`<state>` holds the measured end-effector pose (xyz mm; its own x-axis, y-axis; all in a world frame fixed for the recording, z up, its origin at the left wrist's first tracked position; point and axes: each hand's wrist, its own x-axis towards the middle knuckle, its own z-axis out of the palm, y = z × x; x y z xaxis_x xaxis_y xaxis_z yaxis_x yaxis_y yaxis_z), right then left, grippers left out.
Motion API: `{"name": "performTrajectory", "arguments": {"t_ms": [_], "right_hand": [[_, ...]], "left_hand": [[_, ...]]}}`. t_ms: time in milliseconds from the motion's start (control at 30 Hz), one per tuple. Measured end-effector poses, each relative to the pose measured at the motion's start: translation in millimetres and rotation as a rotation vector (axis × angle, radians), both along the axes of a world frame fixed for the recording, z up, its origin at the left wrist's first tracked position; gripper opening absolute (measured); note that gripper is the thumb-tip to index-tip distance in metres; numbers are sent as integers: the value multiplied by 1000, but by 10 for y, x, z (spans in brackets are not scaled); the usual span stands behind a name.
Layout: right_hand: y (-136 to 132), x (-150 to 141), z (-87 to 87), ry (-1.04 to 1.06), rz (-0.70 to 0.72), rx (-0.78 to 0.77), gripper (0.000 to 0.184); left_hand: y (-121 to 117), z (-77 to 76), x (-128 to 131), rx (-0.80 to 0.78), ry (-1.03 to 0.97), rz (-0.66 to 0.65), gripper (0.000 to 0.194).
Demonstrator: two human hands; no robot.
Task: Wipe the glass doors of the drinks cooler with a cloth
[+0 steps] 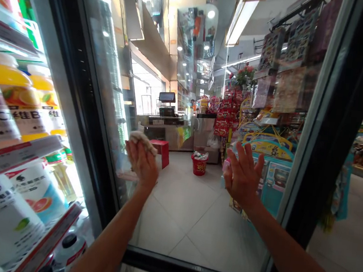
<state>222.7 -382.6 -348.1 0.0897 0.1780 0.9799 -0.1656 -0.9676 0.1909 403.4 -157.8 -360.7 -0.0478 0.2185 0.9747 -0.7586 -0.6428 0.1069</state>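
A glass door in a black frame fills the middle of the view. My left hand presses a crumpled, light-coloured cloth flat to the glass, near the left side of the pane. The cloth shows above and beside the fingers. My right hand is up at the right part of the pane with its fingers spread. A small pink patch shows beside that hand; whether it touches the hand, I cannot tell.
At left, lit cooler shelves hold orange drink bottles and white bottles. Through the glass appear a red bucket, a red box, a counter with a monitor and hanging goods.
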Motion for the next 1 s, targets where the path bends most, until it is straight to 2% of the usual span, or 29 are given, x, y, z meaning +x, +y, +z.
{"name": "performTrajectory", "arguments": {"t_ms": [67, 100, 167, 200, 233, 300, 400, 467, 500, 567, 700, 767, 800, 867, 967, 1000], "right_hand": [[-4, -3, -2, -2, 3, -1, 47], [-9, -7, -3, 0, 4, -1, 48], [-21, -16, -9, 9, 9, -1, 49], [-26, -20, -13, 14, 13, -3, 50], [-29, -24, -16, 18, 18, -6, 50], [-28, -29, -23, 17, 28, -14, 50], [-12, -25, -27, 5, 26, -10, 49], [-1, -18, -27, 0, 20, 0, 48], [3, -14, -27, 0, 19, 6, 49], [10, -13, -26, 5, 29, 11, 49], [2, -36, -27, 15, 81, 6, 50], [-23, -65, -36, 24, 102, -18, 52], [-42, -84, -45, 35, 107, -35, 53], [-95, -130, -69, 65, 106, -55, 55], [-188, -203, -111, 66, 87, -16, 56], [-214, -221, -123, 50, 82, 5, 56]], "left_hand": [[-305, -30, -302, 226, -61, -28, 42], [-434, -59, -440, 391, -130, -50, 42], [-560, -136, -605, 655, -256, -80, 45], [-539, -181, -611, 719, -291, -85, 47], [-465, -228, -562, 719, -293, -79, 49], [-202, -306, -329, 561, -215, -50, 53], [195, -316, 112, 79, 32, -15, 51], [261, -239, 245, -186, 170, -24, 48], [215, -187, 228, -233, 193, -36, 48], [-8, -79, 41, -126, 138, -68, 47], [-537, 73, -512, 410, -140, -113, 47], [-615, 115, -621, 594, -244, -114, 48], [-593, 135, -609, 619, -267, -108, 49], [-478, 189, -487, 490, -240, -85, 50], [-357, 288, -305, 67, -75, -68, 48], [-379, 303, -307, -7, -39, -72, 48]]}}
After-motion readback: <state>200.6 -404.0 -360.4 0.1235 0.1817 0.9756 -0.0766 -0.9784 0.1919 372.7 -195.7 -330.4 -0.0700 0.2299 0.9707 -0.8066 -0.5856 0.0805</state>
